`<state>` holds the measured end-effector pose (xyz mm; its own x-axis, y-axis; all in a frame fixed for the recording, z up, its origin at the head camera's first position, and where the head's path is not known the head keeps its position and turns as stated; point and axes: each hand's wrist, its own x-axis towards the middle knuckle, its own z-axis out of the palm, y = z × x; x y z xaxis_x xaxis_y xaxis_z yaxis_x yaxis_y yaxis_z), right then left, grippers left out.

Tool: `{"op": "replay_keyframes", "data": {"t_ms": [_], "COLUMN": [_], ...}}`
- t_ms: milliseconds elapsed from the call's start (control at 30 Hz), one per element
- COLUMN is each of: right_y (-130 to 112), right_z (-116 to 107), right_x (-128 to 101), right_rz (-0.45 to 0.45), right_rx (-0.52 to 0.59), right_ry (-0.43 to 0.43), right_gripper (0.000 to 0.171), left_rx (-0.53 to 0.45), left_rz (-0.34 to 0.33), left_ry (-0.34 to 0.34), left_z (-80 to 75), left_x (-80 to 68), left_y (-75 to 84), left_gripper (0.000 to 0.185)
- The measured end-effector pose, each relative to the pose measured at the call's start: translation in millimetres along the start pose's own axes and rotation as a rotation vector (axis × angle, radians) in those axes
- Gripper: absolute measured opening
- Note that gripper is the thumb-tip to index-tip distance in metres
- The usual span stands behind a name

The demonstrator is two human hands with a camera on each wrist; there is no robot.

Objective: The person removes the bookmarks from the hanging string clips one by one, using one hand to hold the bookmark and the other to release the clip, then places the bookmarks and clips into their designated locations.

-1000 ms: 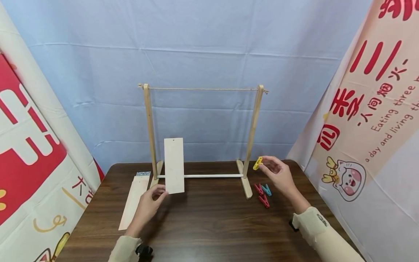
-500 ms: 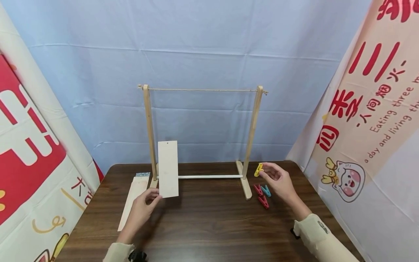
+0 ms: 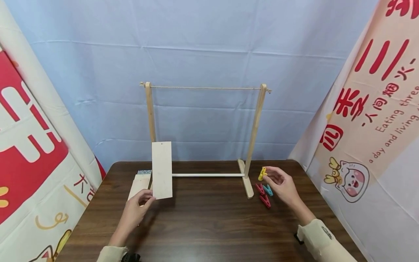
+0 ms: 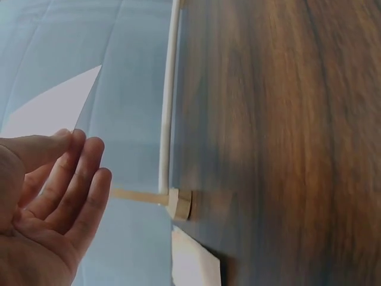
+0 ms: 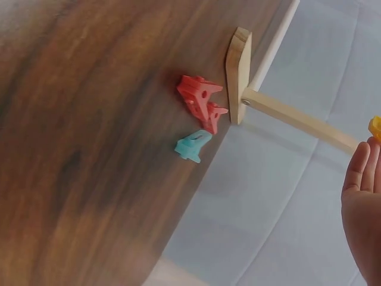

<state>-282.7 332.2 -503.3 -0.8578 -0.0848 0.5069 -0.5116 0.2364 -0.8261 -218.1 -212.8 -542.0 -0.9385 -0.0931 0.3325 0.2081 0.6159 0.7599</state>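
A pale blank card (image 3: 162, 171) with a small hole near its top stands upright in the air, in front of the left post of the wooden rack. My left hand (image 3: 136, 208) pinches it at the lower left corner between thumb and fingers, as the left wrist view also shows. Right of the rack, my right hand (image 3: 282, 185) holds a yellow clothespin (image 3: 262, 173) at the fingertips, above the table. Two red clothespins (image 3: 265, 201) and a blue clothespin (image 3: 268, 189) lie just below it. In the right wrist view the yellow clothespin (image 5: 375, 128) is partly cut off.
The wooden rack (image 3: 254, 134) has a string (image 3: 206, 87) tied across its top and a white bar (image 3: 207, 175) near the table (image 3: 209, 222). More pale cards (image 3: 136, 185) lie at the left beside a blue patterned piece (image 3: 144, 171). A blue cloth (image 3: 203, 43) hangs behind.
My left hand has moved the card left and slightly down, so it now covers the rack's lower left post. The right hand still holds the yellow clothespin, slightly lower.
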Motion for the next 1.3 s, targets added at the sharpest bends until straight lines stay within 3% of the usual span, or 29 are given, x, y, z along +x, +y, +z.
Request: {"op": "replay_keyframes", "data": {"t_ms": [333,767,1000,1300], "right_y": [6.3,15.3,14.2,20.1], "right_z": [-1.2,-5.2,-7.8,-11.8], "right_x": [-11.5,-24.4,-30.6,-39.5], "right_rz": [-0.021,-0.031,-0.046,-0.026], "right_rx": [-0.034,-0.155,-0.203,-0.283], "right_ry": [-0.001,-0.005,-0.015,0.004], "right_gripper": [0.035,0.036,0.035,0.035], "left_rx": [0.044,0.103,0.111,0.136], "left_rz": [-0.086,-0.099,-0.070,-0.152], "left_ry": [-0.041,-0.024,0.004,-0.038], "left_z": [-13.4,-30.8,-39.3,-54.1], "left_x": [-9.1,-19.6,-27.9,-40.5], "left_y": [-7.0,-17.4,-24.9,-31.4], "left_gripper": [0.014,0.018,0.017,0.021]}}
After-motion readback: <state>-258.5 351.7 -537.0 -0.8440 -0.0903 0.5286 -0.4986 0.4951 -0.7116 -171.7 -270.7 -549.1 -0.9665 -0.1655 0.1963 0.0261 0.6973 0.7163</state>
